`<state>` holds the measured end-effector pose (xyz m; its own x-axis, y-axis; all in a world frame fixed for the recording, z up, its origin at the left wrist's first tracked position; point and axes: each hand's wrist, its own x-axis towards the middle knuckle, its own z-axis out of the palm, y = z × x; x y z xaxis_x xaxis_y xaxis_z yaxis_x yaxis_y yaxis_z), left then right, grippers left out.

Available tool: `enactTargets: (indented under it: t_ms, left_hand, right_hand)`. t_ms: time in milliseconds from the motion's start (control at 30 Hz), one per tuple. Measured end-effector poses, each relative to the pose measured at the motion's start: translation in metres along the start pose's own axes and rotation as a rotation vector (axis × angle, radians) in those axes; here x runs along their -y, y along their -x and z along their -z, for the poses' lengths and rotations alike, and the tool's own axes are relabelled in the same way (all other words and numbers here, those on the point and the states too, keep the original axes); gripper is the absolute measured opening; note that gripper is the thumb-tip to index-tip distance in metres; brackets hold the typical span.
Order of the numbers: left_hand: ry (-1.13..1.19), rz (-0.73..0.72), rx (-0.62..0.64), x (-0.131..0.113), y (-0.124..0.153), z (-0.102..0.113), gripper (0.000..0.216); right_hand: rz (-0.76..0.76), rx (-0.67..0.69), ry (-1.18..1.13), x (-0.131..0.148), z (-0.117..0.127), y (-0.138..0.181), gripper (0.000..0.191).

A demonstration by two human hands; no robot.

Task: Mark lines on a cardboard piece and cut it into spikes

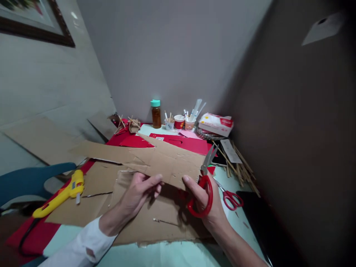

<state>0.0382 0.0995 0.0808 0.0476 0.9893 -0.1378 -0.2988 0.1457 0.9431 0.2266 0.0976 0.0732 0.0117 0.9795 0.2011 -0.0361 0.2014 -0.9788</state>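
Note:
A brown piece of cardboard (pixel 169 159) with a pointed far-left corner is held up above the table. My left hand (pixel 143 191) pinches its near edge between thumb and fingers. At its right end, my right hand (pixel 207 202) presses the cardboard with the thumb. That same hand also carries scissors (pixel 206 185) with red handles, looped over the hand, their blades apart and pointing away from me. Below lies a larger cardboard sheet (pixel 147 231) with a thin dark stick-like piece (pixel 165 222) on it.
To the left lies a yellow glue gun (pixel 63 193), near a blue chair (pixel 36 178). On the right are a second pair of scissors (pixel 233 200), several wooden sticks (pixel 241 167) and a black flat object (pixel 264 226). Cups (pixel 179 122), a bottle (pixel 156 115) and a tissue pack (pixel 217 124) line the back.

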Motion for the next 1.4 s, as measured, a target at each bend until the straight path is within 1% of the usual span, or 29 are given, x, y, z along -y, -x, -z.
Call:
enactTargets:
  t_ms: [67, 133, 233, 300, 367, 433, 533, 600, 733, 833, 933, 1000, 1133, 1233, 1333, 1400]
  left_hand:
    - [-0.079, 0.017, 0.044, 0.002, 0.003, 0.001, 0.037]
    - [-0.143, 0.021, 0.070, 0.001, 0.006, 0.004, 0.035]
    - [-0.195, 0.014, 0.090, -0.002, 0.008, 0.008, 0.032]
    - [-0.185, -0.008, 0.075, -0.006, 0.010, 0.009, 0.031]
    - [-0.149, -0.037, 0.044, -0.009, 0.010, 0.009, 0.029]
    - [-0.108, -0.060, 0.014, -0.012, 0.010, 0.008, 0.028]
    - [-0.059, -0.094, -0.033, -0.015, 0.007, 0.009, 0.025]
    - [-0.032, -0.121, -0.069, -0.016, 0.005, 0.010, 0.022]
    - [-0.015, -0.135, -0.104, -0.015, 0.002, 0.014, 0.022]
    - [-0.034, -0.135, -0.110, -0.013, 0.002, 0.015, 0.027]
    - [-0.054, -0.153, -0.113, -0.010, 0.002, 0.016, 0.022]
    - [-0.069, -0.160, -0.103, -0.008, 0.003, 0.016, 0.018]
    - [-0.098, -0.164, -0.055, -0.005, 0.006, 0.017, 0.016]
    - [-0.084, -0.183, -0.002, -0.006, 0.009, 0.016, 0.012]
    - [-0.041, -0.166, 0.087, -0.008, 0.011, 0.012, 0.023]
    - [-0.040, -0.124, 0.131, -0.008, 0.012, 0.010, 0.026]
  right_hand:
    - [-0.030, 0.089, -0.057, 0.000, -0.004, 0.002, 0.035]
    - [-0.077, 0.175, -0.056, 0.000, -0.007, 0.004, 0.034]
    - [-0.065, 0.251, 0.069, -0.001, -0.008, 0.005, 0.034]
    - [-0.037, 0.263, 0.158, -0.002, -0.004, 0.005, 0.035]
    - [-0.035, 0.225, 0.261, -0.004, 0.001, 0.003, 0.037]
    - [-0.037, 0.153, 0.354, -0.006, 0.005, 0.000, 0.040]
    - [-0.020, 0.065, 0.424, -0.009, 0.009, -0.005, 0.042]
    - [0.012, 0.044, 0.485, -0.011, 0.010, -0.008, 0.041]
    - [0.093, 0.053, 0.671, -0.010, 0.011, -0.011, 0.040]
    - [0.114, 0.009, 0.682, -0.007, 0.012, -0.011, 0.040]
    - [0.069, -0.086, 0.644, -0.004, 0.016, -0.013, 0.043]
    - [0.033, -0.114, 0.643, -0.005, 0.018, -0.015, 0.044]
    - [0.023, -0.069, 0.655, -0.012, 0.021, -0.021, 0.044]
    - [0.061, 0.013, 0.673, -0.014, 0.019, -0.021, 0.041]
    - [0.088, 0.169, 0.665, -0.009, 0.013, -0.014, 0.042]
    - [0.138, 0.279, 0.633, -0.004, 0.008, -0.008, 0.038]
